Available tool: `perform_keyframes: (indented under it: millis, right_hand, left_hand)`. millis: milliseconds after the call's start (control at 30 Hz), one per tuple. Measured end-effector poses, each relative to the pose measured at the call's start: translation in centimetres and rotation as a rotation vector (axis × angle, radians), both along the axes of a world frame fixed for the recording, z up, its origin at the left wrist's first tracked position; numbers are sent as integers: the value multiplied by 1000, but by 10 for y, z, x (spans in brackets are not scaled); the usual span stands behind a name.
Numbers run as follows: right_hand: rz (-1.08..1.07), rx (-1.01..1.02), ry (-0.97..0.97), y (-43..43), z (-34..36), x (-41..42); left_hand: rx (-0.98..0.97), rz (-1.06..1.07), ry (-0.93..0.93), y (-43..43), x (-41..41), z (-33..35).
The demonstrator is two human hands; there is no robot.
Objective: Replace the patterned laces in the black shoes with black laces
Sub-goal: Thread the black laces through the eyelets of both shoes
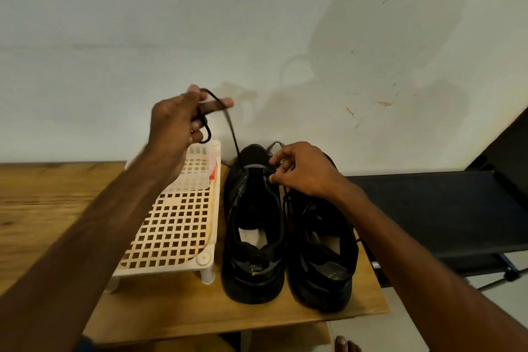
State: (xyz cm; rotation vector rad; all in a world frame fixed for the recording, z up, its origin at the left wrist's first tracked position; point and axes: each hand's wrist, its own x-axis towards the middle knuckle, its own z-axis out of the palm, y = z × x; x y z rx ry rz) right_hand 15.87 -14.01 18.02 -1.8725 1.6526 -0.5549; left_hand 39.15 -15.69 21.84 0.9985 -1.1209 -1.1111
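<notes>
rack (177, 217) at 9 o'clock of the shoes, untouched. left hand (177, 120) raised at 11 o'clock of the left shoe (254, 223), fingers curled round a looped black lace (233, 137); lace drops toward 5 o'clock into that shoe's throat. both shoes on the table (43, 194), toes at 12, heels at 6. right shoe (323, 237) just beside. right hand (303, 171) low over the throats, pinching what looks like patterned lace (275, 144). my read: right hand is nearer the eyelets, left only feeds lace
</notes>
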Motion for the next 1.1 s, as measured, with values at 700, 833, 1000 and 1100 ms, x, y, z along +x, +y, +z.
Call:
perform_keyframes:
  millis: [700, 833, 1000, 1100]
  right_hand:
    - [-89, 76, -362, 2, 16, 1]
    - [-104, 29, -258, -5, 7, -4]
    - [-93, -101, -542, 0, 33, -7]
    - [22, -307, -1012, 6, 60, -7]
  left_hand:
    - [0, -50, -820, -1, -10, -22]
    - [57, -41, -45, 1, -1, 1]
    - [94, -71, 47, -3, 20, 4]
    - [35, 32, -626, -6, 23, -10]
